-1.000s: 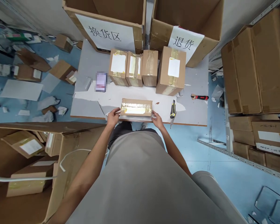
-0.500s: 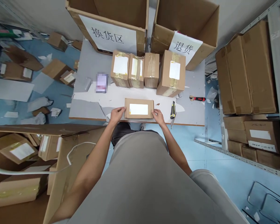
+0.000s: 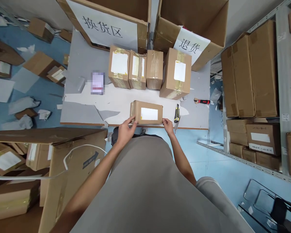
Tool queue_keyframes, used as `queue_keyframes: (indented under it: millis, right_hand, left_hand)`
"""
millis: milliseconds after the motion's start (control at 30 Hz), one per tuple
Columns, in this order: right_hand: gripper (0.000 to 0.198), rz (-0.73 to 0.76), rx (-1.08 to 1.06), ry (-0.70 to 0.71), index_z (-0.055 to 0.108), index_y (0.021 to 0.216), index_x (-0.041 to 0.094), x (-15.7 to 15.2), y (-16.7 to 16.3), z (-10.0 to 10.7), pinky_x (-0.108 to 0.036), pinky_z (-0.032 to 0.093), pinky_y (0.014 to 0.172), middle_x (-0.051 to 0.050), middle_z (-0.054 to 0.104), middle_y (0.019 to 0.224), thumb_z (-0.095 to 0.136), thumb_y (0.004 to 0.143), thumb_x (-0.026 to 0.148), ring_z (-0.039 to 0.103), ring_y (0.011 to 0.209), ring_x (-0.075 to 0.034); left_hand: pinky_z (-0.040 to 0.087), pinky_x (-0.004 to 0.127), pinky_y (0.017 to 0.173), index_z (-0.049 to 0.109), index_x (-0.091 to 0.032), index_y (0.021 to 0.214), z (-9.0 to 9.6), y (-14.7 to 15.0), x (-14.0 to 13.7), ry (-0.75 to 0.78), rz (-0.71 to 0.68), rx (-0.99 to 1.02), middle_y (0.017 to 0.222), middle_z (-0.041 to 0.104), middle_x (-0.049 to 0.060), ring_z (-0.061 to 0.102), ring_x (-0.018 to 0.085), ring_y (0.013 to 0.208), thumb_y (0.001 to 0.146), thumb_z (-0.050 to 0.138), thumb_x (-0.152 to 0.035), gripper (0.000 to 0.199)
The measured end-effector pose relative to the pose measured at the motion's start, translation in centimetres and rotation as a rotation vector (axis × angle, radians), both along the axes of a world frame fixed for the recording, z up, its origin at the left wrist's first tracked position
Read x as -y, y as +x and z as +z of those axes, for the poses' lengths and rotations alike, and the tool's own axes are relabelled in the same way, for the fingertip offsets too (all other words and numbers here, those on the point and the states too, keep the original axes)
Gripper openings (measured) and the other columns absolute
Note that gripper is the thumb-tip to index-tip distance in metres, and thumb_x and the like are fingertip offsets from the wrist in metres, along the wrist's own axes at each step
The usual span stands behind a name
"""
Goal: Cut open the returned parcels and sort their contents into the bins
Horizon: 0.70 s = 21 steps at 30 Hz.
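A small cardboard box with a white label lies at the front edge of the table, its left end face now showing. My left hand grips its lower left corner, fingers bent against the side. At the lower right corner, the fingertips of my right hand are pinched on the box. A yellow-and-black box cutter lies just to the right of it. Behind stand several taped cartons in a row, among them a labelled one and a taller one.
Two large open cartons with paper signs, one left and one right, stand at the table's back. A red-and-black knife lies at right. A big carton of parcels is by my left arm; shelving rises at right.
The box has turned or tipped so that its left end shows. My left hand has shifted right onto its front corner. The view has moved slightly.
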State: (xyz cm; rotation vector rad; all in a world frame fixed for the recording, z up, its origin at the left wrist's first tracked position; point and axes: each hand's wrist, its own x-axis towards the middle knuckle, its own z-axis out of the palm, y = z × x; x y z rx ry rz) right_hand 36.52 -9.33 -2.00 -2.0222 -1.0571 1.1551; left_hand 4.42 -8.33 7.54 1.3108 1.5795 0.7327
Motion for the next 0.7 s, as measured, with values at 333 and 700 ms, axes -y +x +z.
queue_keyframes:
  millis: [333,700]
  right_hand:
    - [0.043,0.008,0.06,-0.03,0.083,0.1,0.021,-0.1,0.9,1.6,-0.045,0.068,0.1,-0.009,0.084,0.091,0.058,0.1,0.056,0.079,0.097,-0.029]
    - [0.022,0.351,0.123,0.094,0.088,0.122,0.026,-1.0,-7.0,6.7,-0.047,0.066,0.115,-0.011,0.08,0.12,0.07,0.109,0.03,0.08,0.114,-0.03]
  left_hand:
    - [0.069,0.049,0.115,0.089,-0.027,0.145,2.8,2.6,-0.5,0.043,-0.188,0.013,0.15,0.084,0.009,0.089,0.036,0.113,0.112,0.073,-0.052,0.045]
    - [0.067,0.047,0.115,0.084,-0.02,0.103,-6.1,-5.0,-2.4,-0.17,0.29,-0.134,0.116,0.09,0.013,0.086,0.034,0.115,0.096,0.077,-0.034,0.017]
